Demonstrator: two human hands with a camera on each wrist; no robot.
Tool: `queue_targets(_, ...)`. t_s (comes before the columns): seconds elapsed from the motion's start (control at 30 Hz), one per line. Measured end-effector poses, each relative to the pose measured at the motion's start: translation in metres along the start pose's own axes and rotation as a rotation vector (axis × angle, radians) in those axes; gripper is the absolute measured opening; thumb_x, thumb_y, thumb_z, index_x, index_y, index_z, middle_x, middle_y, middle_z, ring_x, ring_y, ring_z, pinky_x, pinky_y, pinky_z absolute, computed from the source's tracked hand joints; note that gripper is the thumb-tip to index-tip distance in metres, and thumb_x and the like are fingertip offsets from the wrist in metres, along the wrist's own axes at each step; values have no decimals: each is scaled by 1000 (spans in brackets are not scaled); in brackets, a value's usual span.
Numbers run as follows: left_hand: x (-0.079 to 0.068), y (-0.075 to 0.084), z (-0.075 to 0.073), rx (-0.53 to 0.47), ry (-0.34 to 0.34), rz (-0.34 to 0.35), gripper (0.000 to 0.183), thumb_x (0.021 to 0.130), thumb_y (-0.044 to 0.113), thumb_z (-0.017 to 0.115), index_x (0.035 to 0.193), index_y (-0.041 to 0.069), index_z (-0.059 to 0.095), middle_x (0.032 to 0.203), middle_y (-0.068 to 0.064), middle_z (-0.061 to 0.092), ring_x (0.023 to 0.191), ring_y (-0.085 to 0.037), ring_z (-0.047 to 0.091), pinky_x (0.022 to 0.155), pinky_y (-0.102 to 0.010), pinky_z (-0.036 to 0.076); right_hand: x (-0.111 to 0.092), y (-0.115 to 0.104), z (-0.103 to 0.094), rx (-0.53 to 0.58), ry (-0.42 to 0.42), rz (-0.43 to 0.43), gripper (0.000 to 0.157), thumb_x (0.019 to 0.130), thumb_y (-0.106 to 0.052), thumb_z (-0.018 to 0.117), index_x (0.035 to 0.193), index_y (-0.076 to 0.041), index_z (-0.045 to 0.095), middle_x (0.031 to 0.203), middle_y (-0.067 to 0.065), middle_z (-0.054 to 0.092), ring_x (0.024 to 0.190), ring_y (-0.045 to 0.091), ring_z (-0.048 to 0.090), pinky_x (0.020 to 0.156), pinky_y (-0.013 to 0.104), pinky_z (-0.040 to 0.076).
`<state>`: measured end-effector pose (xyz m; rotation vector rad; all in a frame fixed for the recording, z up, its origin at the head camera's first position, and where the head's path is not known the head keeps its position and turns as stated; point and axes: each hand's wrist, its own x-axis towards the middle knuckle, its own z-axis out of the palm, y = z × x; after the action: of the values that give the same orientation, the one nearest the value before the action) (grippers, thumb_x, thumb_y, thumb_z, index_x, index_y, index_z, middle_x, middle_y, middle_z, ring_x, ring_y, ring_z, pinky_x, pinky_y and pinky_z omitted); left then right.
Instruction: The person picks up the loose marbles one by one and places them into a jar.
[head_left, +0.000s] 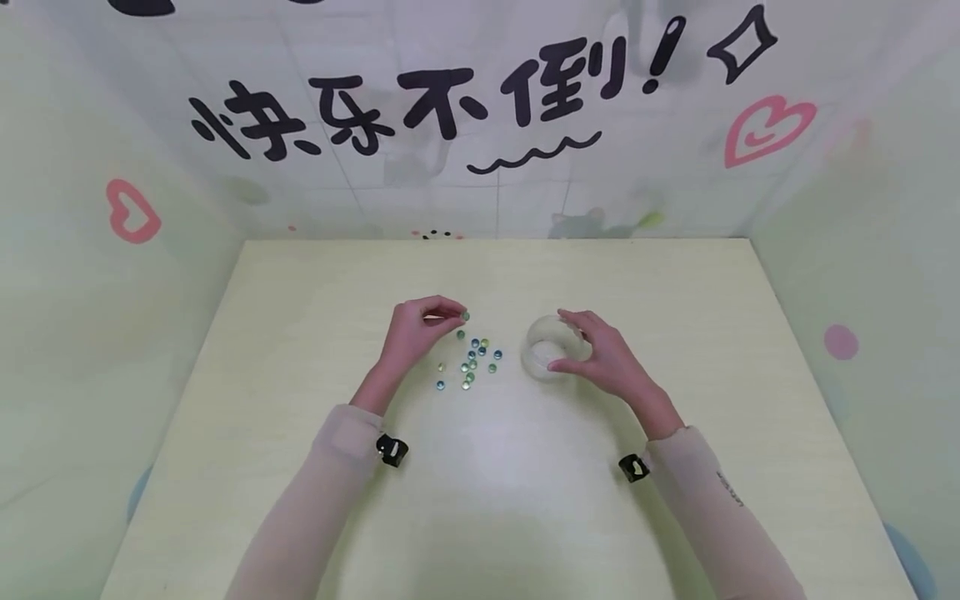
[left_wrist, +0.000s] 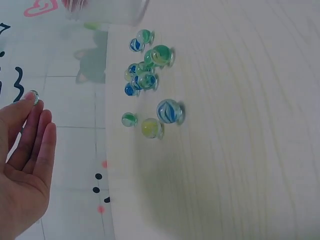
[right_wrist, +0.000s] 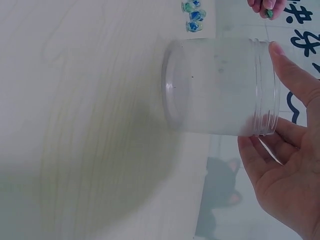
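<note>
Between thumb and fingertips my left hand (head_left: 418,331) pinches a green glass marble (head_left: 466,316), which also shows at the fingertips in the left wrist view. Below and to the right of that hand, loose marbles (head_left: 472,364) in green, blue and yellow lie scattered on the table. My right hand (head_left: 606,357) grips a clear plastic jar (right_wrist: 220,90) near its threaded, lidless rim, with the thumb on one side and fingers on the other. The jar stands upright, mouth up, just right of the marbles.
A pale wood-grain table (head_left: 480,500) lies under both hands. Its far edge meets a white wall (head_left: 420,200) with black lettering, and patterned side panels (head_left: 847,250) rise at left and right. One blue marble (head_left: 440,385) sits at the near left of the group.
</note>
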<state>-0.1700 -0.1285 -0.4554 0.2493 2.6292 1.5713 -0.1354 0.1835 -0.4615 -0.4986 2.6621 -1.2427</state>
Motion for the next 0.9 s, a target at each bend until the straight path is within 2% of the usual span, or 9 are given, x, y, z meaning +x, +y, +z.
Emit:
queue_targets(0.13, -6, 3, 5, -56, -12, -14, 16, 88, 11, 75, 104, 6, 74, 103, -12, 76, 95, -24, 74, 82, -21, 60, -1, -3, 1, 59, 7, 37, 83, 76, -23, 87, 145, -2, 45, 145, 17, 52, 136, 33, 48, 113, 48, 44)
queue_targets(0.4, -13, 12, 18, -93, -16, 27, 15, 87, 10, 76, 102, 6, 75, 102, -12, 76, 96, -25, 74, 82, -20, 59, -1, -5, 5, 85, 33, -3, 80, 77, -19, 86, 144, -1, 47, 147, 18, 51, 138, 35, 47, 113, 48, 43)
queue_targets(0.53, -17, 14, 24, -100, -27, 20, 16, 87, 10, 76, 103, 6, 75, 102, -12, 76, 96, -24, 74, 81, -20, 59, 1, -7, 7, 103, 22, 4, 79, 77, -19, 86, 144, -2, 48, 148, 17, 51, 139, 34, 47, 115, 47, 42)
queue_targets(0.67, -22, 16, 26, -103, -18, 1, 16, 87, 10, 76, 103, 7, 75, 102, -11, 76, 95, -23, 74, 81, -20, 60, 2, -9, 9, 94, 8, -11, 80, 78, -21, 85, 146, -2, 47, 149, 17, 50, 140, 34, 46, 115, 46, 42)
queue_targets(0.9, -26, 21, 25, -130, -7, 14, 16, 86, 8, 76, 103, 7, 75, 102, -12, 76, 95, -24, 74, 80, -20, 60, 2, -9, 13, 98, 35, -12, 85, 77, -20, 86, 146, -1, 41, 145, 20, 53, 138, 38, 48, 113, 48, 43)
